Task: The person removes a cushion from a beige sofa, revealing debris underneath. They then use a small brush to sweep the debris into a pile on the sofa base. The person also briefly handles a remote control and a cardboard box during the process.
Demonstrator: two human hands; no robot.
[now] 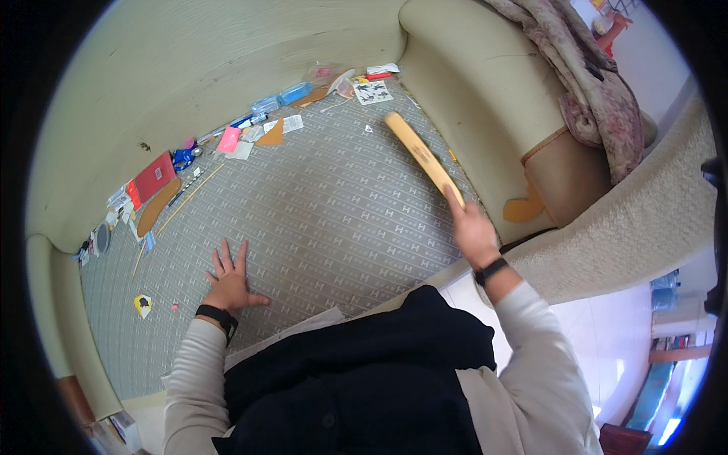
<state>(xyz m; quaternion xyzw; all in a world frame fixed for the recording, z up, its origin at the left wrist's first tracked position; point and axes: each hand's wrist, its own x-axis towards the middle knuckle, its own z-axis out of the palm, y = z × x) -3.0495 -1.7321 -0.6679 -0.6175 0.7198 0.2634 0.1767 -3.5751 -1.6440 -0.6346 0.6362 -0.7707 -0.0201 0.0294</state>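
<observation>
My right hand grips the near end of a long, light-wood brush. Its flat back faces up and the underside is hidden; the far end looks slightly blurred. Under it lies the grey patterned fabric of the sofa's seat base, near the right armrest. My left hand rests on that fabric with fingers spread, holding nothing. To its left are a small yellow-and-white scrap and a pink bit. A thin wooden stick slants across the fabric beyond it.
Along the backrest lie a red booklet, brown insoles, a pink card, blue packs and a sticker sheet. A floral cover drapes the right armrest. Another person's arm shows at upper right.
</observation>
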